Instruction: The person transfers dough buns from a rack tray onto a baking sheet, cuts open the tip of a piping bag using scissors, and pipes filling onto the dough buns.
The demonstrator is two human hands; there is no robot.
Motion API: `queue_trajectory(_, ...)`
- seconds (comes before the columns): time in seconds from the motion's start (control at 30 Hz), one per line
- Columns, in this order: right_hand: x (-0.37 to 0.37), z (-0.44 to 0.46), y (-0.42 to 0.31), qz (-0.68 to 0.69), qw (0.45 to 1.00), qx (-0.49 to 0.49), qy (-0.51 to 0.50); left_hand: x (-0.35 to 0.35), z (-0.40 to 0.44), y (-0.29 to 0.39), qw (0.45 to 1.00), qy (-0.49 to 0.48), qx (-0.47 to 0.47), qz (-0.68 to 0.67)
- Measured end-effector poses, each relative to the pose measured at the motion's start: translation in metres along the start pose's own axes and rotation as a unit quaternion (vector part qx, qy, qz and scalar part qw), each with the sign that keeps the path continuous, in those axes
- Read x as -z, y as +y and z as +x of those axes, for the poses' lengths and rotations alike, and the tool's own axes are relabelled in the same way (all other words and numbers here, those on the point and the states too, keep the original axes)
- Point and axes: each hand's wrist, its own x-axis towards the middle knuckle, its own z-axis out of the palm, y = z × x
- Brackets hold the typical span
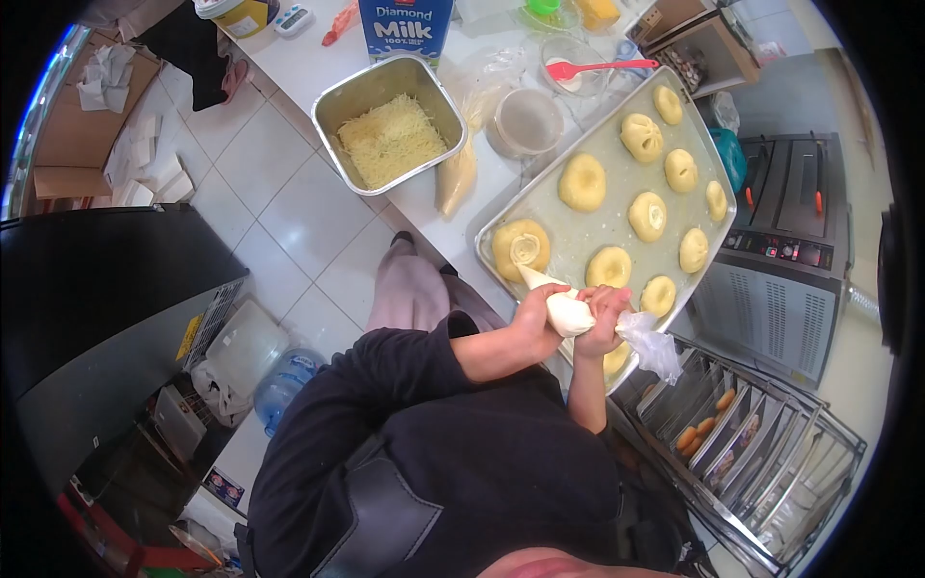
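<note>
White tiled floor (pixel 289 250) spreads out beneath me, and over it stretches one long white surface (pixel 313 69), crowded towards its far end. One bulky black unit (pixel 106 299) looms on my left. Over on my right, one steel oven with dark doors (pixel 771 289), and closer in, one metal rack (pixel 819 433) with trays slotted into it and a few browned loaves showing.

Front and centre, one big rectangular metal tray (pixel 583 231), set slantwise. One clear blue water bottle (pixel 289 380) sits down to my left. Back on the surface: one square metal tin (pixel 381 179) holding a heap of pale yellow shreds (pixel 390 140), and one blue milk carton (pixel 405 29) just behind it.

Two plastic bags with filling now! One beige-filled bag (pixel 456 181) lies beside the tin; the other, a white-filled piping bag (pixel 570 313), is up in my grip above the tray's near side. My left hand (pixel 535 323) has its fingers wrapped round it towards the nozzle end, my right hand (pixel 605 313) has its fingers clamped at the gathered end.

One clear round tub (pixel 525 122) stands near the tray. Round yellow dough buns (pixel 582 182): eleven I can see, one partly hidden behind my hands. The bag's tip is at the near left bun, where one cream spiral (pixel 524 250) sits; whether they touch, I can't tell. Last, one red spatula (pixel 602 67) across one clear bowl.
</note>
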Motion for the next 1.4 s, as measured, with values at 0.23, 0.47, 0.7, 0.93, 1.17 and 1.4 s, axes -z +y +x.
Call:
queue_trajectory(0.23, -0.008, 0.002, 0.000, 0.040, 0.998, 0.032, 0.030, 0.001, 0.002, 0.003, 0.999, -0.001, -0.027, 0.027)
queue_trajectory(0.47, 0.002, -0.009, -0.004, 0.196, 0.973, -0.037, 0.118, -0.009, -0.009, -0.013, 0.985, -0.059, -0.116, 0.116)
queue_trajectory(0.7, -0.011, -0.022, -0.030, 0.311, 0.914, -0.211, 0.153, -0.026, -0.026, -0.019, 0.955, -0.144, -0.187, 0.178)
queue_trajectory(0.93, 0.004, 0.009, -0.016, 0.219, 0.974, -0.029, 0.056, -0.021, -0.020, -0.005, 0.965, -0.182, -0.069, 0.178)
queue_trajectory(1.17, -0.012, 0.023, -0.010, 0.041, 0.992, 0.061, -0.107, -0.027, -0.024, 0.004, 0.982, -0.162, -0.006, 0.094)
queue_trajectory(1.4, -0.018, 0.024, -0.003, 0.018, 0.987, 0.068, -0.144, -0.018, -0.012, 0.006, 0.991, -0.125, -0.012, 0.051)
